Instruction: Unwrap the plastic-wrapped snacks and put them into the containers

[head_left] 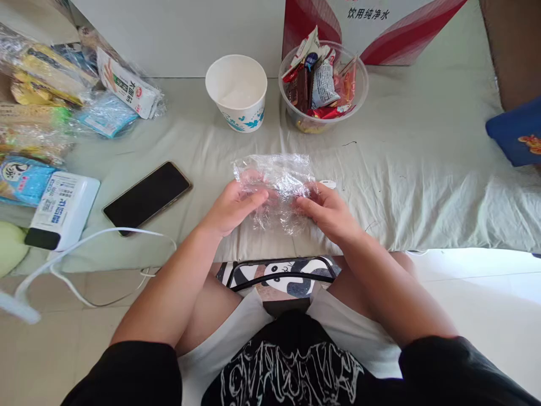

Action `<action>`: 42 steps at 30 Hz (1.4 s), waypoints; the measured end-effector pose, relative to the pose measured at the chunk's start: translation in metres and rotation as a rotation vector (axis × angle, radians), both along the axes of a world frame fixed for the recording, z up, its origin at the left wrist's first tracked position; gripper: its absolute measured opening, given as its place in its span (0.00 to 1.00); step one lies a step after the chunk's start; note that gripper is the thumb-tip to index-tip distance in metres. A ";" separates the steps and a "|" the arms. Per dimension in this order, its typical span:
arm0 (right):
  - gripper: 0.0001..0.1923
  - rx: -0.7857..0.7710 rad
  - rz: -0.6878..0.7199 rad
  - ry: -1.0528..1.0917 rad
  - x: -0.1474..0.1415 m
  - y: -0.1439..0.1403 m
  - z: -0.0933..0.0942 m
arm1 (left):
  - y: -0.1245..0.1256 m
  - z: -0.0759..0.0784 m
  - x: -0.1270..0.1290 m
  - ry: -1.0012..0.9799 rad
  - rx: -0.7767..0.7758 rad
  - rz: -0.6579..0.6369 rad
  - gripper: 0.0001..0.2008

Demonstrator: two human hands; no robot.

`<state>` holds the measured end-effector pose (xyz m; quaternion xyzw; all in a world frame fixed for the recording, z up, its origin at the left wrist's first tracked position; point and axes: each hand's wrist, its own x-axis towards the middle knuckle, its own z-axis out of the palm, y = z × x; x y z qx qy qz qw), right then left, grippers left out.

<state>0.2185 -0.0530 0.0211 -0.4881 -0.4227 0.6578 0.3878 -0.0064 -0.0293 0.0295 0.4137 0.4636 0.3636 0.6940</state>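
Note:
A crinkled clear plastic wrapper (283,180) is stretched between my two hands, just above the front part of the cloth-covered surface. My left hand (236,204) grips its left side, the thumb lying on top and the other fingers seen through the film. On the right side, my right hand (329,211) pinches it between thumb and fingers. A small white piece (328,184) shows just behind the right hand; I cannot make out what it is. Beyond the wrapper stand a white paper cup (249,115) with blue print and a clear plastic bowl (310,125) of packaged snacks.
A dark-screened phone (147,197) lies left of my hands. Farther left are a white power strip (82,203), a looping white cable (114,230) and a pile of packaged food (46,73). A red-and-white carton (397,34) stands at the back, a blue object (515,132) at far right.

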 end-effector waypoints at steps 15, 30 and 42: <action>0.14 0.108 -0.108 0.119 0.001 0.005 0.004 | 0.010 0.007 -0.007 -0.198 0.047 0.022 0.19; 0.31 0.181 -0.140 -0.123 -0.001 0.003 0.001 | 0.005 -0.005 -0.013 0.271 0.481 -0.079 0.12; 0.05 0.877 -0.308 -0.559 -0.010 -0.006 -0.002 | 0.001 -0.020 -0.007 0.355 0.597 0.090 0.16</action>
